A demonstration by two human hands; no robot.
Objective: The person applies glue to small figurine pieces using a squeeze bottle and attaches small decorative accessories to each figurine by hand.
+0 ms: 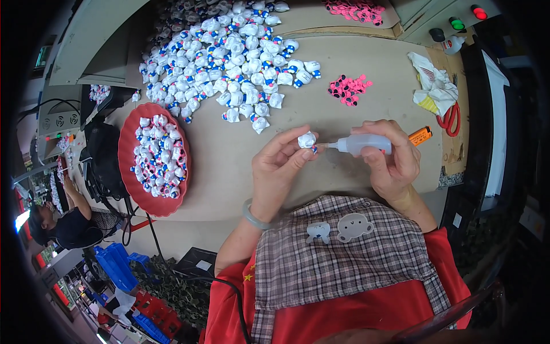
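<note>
A small white and blue figurine [306, 139] is pinched between the thumb and fingers of my left hand [276, 167]. My right hand [395, 157] grips a translucent squeeze bottle [358, 143], held sideways. Its thin nozzle points left and reaches the figurine's lower side; whether the tip touches cannot be made out. A small pink spot shows by my right thumb. Beyond my hands lies a cluster of small pink and black pieces [349, 90]. A large heap of similar white and blue figurines [240, 63] spreads across the far left of the table.
Left of my hands, a red scalloped bowl [126, 160] holds many figurines. On the right are red-handled scissors [451, 121], crumpled white tissue [438, 86] and an orange object [421, 136]. More pink pieces [358, 10] lie at the back. A co-worker [66, 221] sits far left.
</note>
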